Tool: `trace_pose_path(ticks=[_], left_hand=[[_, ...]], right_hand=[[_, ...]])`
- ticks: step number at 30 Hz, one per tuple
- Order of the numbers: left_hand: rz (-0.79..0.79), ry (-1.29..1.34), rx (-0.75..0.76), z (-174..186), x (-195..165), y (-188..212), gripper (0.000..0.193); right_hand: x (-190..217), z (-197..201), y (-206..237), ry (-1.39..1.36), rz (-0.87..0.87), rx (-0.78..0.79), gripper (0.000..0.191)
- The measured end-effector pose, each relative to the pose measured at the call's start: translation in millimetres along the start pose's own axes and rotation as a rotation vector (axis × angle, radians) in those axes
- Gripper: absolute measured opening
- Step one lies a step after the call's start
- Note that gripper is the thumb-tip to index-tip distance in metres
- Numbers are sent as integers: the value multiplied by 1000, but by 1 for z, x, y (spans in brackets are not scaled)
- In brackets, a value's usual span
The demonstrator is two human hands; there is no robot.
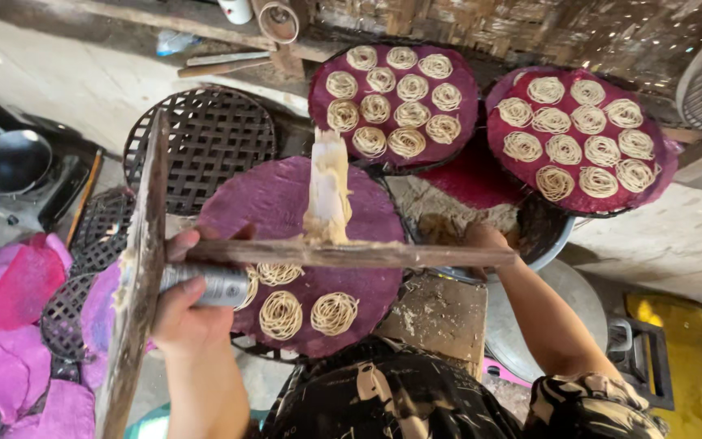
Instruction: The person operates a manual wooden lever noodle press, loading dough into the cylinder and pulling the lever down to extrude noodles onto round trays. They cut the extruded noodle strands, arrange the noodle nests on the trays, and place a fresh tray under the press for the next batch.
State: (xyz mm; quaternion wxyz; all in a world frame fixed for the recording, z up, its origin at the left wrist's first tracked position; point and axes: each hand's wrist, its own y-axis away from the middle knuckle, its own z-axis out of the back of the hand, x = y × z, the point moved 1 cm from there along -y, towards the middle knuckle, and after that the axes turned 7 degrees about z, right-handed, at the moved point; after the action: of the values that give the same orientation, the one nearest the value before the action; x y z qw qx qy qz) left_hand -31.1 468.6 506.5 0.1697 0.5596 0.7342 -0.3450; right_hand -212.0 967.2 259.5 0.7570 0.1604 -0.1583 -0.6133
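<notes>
My left hand (184,313) is closed around a metal cylinder press (213,284) set in a wooden lever frame (343,254). A dough-covered plunger (328,191) stands up from the frame. Under the press lies a round purple cloth-covered tray (278,199) with three coils of pale noodle strands (309,313) on its near part. My right hand (481,240) reaches behind the wooden bar toward a metal bowl (554,240); its fingers are hidden.
Two purple trays (322,106) (660,175) filled with several noodle coils lean at the back. Empty woven bamboo trays (205,138) lie at left, beside a dark wok (10,158) and pink cloths (18,325). A yellow container (680,349) sits at right.
</notes>
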Motion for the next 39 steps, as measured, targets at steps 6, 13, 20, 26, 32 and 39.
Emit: trace_pose_path(ticks=[6, 13, 20, 26, 32, 39], left_hand=[[-52, -173, 64, -6, -9, -1, 47], [-73, -249, 52, -21, 0, 1, 44], [-121, -319, 0, -40, 7, 21, 44], [-135, -411, -48, -41, 3, 52, 43], [-125, -470, -99, -44, -13, 80, 38], [1, -562, -33, -53, 7, 75, 38]], right_hand=[[-26, 62, 28, -60, 138, 82, 40], [-39, 65, -7, 102, 293, -193, 36], [-54, 31, -71, 252, 295, -110, 30], [-49, 11, -81, 186, 321, 77, 30], [-69, 21, -45, 151, 324, 55, 30], [-93, 73, 0, 47, 364, 25, 26]])
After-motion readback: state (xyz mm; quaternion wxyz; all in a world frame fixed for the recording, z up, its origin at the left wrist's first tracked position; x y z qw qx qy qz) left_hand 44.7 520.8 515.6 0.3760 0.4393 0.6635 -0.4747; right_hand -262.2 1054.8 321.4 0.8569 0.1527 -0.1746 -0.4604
